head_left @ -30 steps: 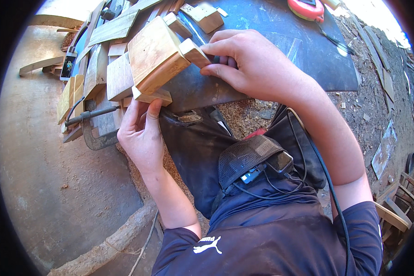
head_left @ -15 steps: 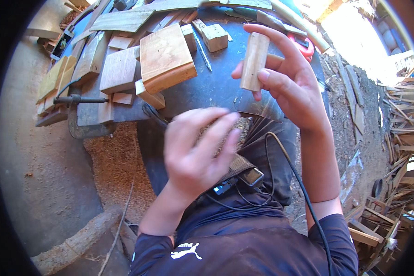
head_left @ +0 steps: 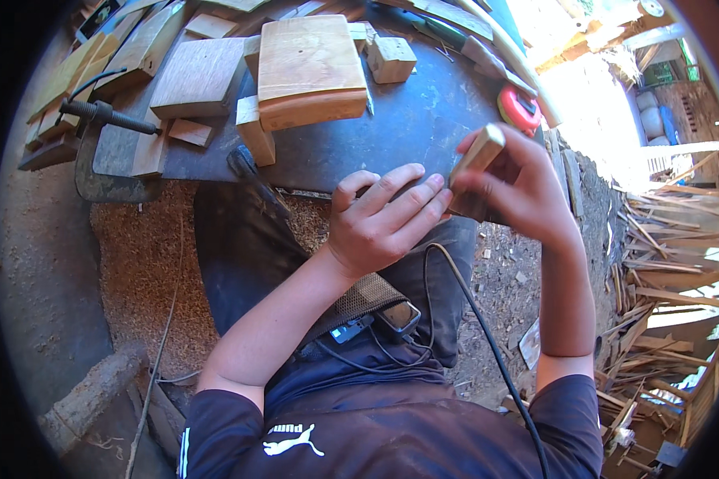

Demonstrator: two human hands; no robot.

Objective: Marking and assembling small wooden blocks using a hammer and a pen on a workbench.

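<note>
My right hand, slightly blurred, is closed around a small pale wooden block over the near right edge of the dark bench top. The block is tilted, with one end pointing up. My left hand lies just left of it, fingers stretched out and its fingertips close to the block's lower part. Whether they touch the wood, I cannot tell. A larger light-brown wooden block sits ahead on the bench, beside a small wooden cube.
A red tape measure lies at the bench's right side. Several wooden blocks and a clamp screw are at the left. A black cable runs along my body. Scrap wood is piled at the right.
My right hand has lowered the small block toward the bench edge and tilted it. My left hand has moved right, toward the block, and its fingers have straightened. The view has shifted slightly.
</note>
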